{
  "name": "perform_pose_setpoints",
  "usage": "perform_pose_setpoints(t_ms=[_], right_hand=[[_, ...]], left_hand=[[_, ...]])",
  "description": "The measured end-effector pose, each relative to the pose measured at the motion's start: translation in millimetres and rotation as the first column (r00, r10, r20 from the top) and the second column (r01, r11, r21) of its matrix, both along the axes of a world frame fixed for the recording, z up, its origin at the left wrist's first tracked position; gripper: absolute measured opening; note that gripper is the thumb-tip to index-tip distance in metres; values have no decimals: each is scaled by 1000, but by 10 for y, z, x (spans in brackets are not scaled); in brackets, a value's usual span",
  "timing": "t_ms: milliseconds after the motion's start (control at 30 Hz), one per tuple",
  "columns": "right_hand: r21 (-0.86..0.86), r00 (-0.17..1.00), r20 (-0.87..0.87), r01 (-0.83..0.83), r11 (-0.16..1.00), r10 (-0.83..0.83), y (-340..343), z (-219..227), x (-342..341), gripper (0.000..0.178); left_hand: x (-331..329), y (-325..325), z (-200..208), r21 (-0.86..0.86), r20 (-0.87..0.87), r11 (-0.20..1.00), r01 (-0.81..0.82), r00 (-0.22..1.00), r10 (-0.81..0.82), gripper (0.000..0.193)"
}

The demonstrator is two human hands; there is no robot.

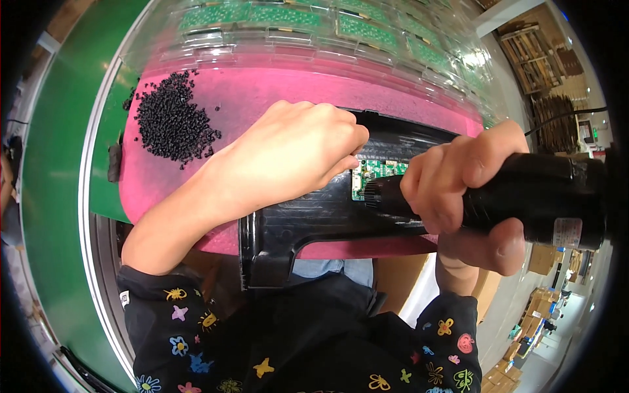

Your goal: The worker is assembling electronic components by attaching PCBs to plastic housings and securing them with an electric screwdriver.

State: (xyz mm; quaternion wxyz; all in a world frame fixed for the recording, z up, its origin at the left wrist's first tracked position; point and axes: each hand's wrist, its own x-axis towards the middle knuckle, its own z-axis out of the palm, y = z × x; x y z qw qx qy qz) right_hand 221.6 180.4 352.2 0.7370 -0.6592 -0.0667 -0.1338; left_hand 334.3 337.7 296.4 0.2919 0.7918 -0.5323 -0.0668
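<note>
My right hand (458,183) is wrapped around a black electric screwdriver (544,196), held nearly level with its tip pointing left. That tip is at the lower left part of a green circuit board (388,169), which sits inside a long black plastic housing (321,219). My left hand (311,147) lies over the housing's left part, with fingers curled and pressed together beside the board's upper left corner. Whatever is in those fingertips, if anything, is hidden. The screwdriver and right hand cover the board's right part.
A pile of small black screws (171,121) is on the pink mat (246,88) at left. Clear plastic trays (295,42) with green circuit boards stand along the back. A small dark block (114,162) lies left of the mat. Cardboard boxes (540,304) are at far right.
</note>
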Motion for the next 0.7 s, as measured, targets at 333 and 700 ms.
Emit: perform_pose_setpoints(t_ms=[333,700], right_hand=[[-35,995,11,-104,994,104,-41,-30,-3,49],[45,959,271,-95,994,80,-81,-69,-32,49]], left_hand=[[-21,-37,-7,-56,50,998,14,999,-11,15],[-4,-53,-23,-73,-20,973,219,975,-221,17]])
